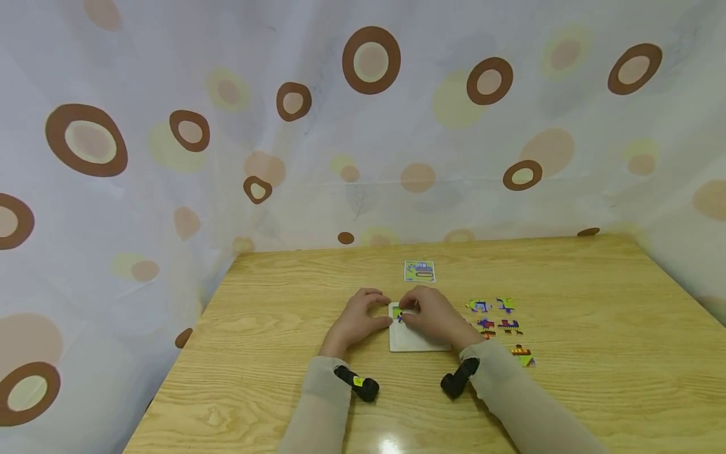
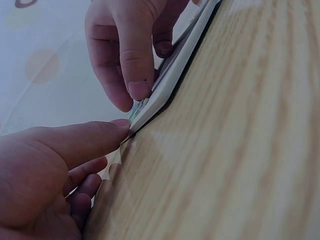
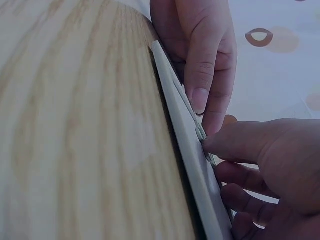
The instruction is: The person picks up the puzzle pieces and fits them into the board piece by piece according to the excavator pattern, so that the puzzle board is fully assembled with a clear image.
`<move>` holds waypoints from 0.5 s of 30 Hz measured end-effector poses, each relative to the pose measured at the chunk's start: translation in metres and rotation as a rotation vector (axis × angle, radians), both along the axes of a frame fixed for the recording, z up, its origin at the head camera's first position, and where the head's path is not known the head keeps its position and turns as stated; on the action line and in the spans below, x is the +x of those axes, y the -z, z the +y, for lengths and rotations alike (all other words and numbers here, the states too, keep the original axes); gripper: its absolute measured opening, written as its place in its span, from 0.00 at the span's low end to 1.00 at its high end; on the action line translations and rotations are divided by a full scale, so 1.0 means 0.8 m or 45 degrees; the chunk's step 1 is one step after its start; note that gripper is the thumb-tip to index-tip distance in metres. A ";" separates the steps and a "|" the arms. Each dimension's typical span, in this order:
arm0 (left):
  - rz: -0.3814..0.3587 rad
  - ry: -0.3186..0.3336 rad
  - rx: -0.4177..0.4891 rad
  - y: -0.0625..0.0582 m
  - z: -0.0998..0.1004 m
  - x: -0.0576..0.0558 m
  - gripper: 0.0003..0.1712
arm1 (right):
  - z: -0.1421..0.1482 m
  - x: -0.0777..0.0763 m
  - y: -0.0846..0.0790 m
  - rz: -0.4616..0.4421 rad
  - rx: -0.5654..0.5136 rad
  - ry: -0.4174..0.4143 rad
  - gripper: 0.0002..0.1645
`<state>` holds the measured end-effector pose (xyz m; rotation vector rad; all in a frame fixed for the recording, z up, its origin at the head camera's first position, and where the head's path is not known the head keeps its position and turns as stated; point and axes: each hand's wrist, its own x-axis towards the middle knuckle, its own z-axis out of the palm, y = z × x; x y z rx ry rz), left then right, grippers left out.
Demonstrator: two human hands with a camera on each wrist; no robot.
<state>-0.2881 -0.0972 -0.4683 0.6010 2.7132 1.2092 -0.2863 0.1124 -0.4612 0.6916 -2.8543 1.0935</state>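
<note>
A white puzzle tray [image 1: 416,342] lies flat in front of the person, with a green and purple jigsaw piece [image 1: 397,313] at its far left corner. The right hand [image 1: 433,315] reaches over the tray from the right and pinches this piece with thumb and fingertips; its palm hides part of the tray. At the tray's left edge, the left hand [image 1: 363,318] rests thumb and forefinger, its other fingers loosely bent. From low down, the left wrist view shows the left thumb [image 2: 100,140] at the tray's corner, close to the right hand's fingertips.
Several loose jigsaw pieces [image 1: 508,326] lie to the right of the tray, some partly behind the right wrist. Beyond the tray is a square picture card [image 1: 420,271] with a digger. A patterned curtain [image 1: 317,208] hangs along the wooden table's [image 1: 272,328] far edge.
</note>
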 end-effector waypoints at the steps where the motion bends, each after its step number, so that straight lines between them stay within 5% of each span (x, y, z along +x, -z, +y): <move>1: -0.002 0.001 0.005 0.000 0.000 0.001 0.23 | 0.001 0.000 0.000 -0.001 0.001 -0.002 0.08; 15: 0.017 0.018 0.051 -0.004 0.002 0.004 0.22 | 0.004 0.008 -0.016 -0.025 -0.012 -0.027 0.09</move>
